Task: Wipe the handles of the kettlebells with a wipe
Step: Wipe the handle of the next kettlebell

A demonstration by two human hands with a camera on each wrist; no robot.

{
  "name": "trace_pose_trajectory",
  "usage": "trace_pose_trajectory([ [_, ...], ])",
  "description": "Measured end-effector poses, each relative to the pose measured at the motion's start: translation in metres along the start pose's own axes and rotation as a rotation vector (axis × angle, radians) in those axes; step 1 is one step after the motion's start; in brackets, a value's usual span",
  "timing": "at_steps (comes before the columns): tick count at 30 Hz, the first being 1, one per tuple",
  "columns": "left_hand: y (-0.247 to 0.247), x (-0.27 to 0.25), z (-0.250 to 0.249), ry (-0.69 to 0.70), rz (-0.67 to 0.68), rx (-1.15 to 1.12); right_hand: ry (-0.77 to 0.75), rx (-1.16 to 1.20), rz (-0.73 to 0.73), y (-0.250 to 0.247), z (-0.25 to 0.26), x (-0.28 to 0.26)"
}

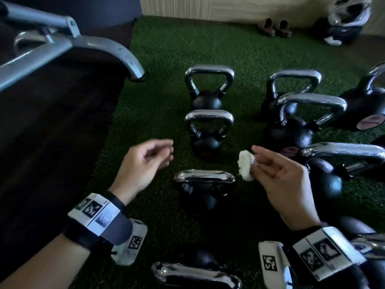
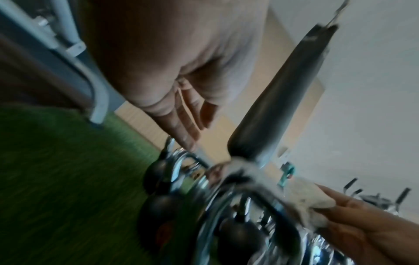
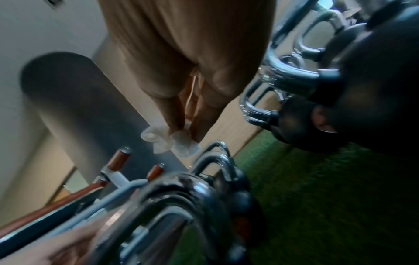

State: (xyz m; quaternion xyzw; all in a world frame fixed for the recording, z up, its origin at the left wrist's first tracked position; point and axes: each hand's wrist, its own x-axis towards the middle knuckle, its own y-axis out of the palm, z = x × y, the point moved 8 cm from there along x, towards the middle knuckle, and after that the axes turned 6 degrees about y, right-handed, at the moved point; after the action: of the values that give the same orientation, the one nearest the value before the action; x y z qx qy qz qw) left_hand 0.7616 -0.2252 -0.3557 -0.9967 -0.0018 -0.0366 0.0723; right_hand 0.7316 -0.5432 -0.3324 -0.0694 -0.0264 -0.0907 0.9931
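Note:
Several black kettlebells with chrome handles stand on green turf (image 1: pixel 158 59). The nearest middle kettlebell (image 1: pixel 205 191) has its chrome handle (image 1: pixel 205 176) just below and between my hands. My right hand (image 1: pixel 277 174) pinches a crumpled white wipe (image 1: pixel 245 164) between thumb and fingertips, above and right of that handle. The wipe (image 3: pixel 174 141) hangs from my fingers in the right wrist view, and it (image 2: pixel 310 199) shows blurred in the left wrist view. My left hand (image 1: pixel 145 161) hovers left of the handle, fingers loosely curled, holding nothing. Two more kettlebells (image 1: pixel 208 130) line up behind.
A grey metal machine frame (image 1: pixel 83 42) crosses the dark floor at the left, its foot at the turf's edge. More kettlebells (image 1: pixel 308 122) crowd the right side, and another handle (image 1: pixel 195 275) lies close below. Shoes (image 1: pixel 275 28) and a bag (image 1: pixel 345 21) sit by the far wall.

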Motion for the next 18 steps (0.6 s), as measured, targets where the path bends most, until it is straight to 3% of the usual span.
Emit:
trace_pose_trajectory([
  [3,0.020,0.000,-0.067,0.131,0.080,-0.058,-0.144,0.062,0.104,0.025,0.048,-0.006],
  [6,0.055,-0.010,-0.087,0.007,0.341,-0.137,-0.238,-0.020,0.127,0.046,0.076,-0.014],
  [8,0.069,-0.017,-0.089,-0.004,0.444,-0.147,-0.249,-0.064,0.098,0.050,0.078,-0.016],
  [12,0.074,-0.019,-0.084,0.035,0.375,-0.187,-0.297,-0.103,0.057,0.054,0.078,-0.015],
  [16,0.070,-0.028,-0.072,-0.040,0.212,-0.295,-0.319,-0.191,0.136,0.056,0.080,-0.018],
  [18,0.063,-0.032,-0.078,0.115,0.158,-0.164,-0.263,-0.172,0.159,0.043,0.065,-0.014],
])
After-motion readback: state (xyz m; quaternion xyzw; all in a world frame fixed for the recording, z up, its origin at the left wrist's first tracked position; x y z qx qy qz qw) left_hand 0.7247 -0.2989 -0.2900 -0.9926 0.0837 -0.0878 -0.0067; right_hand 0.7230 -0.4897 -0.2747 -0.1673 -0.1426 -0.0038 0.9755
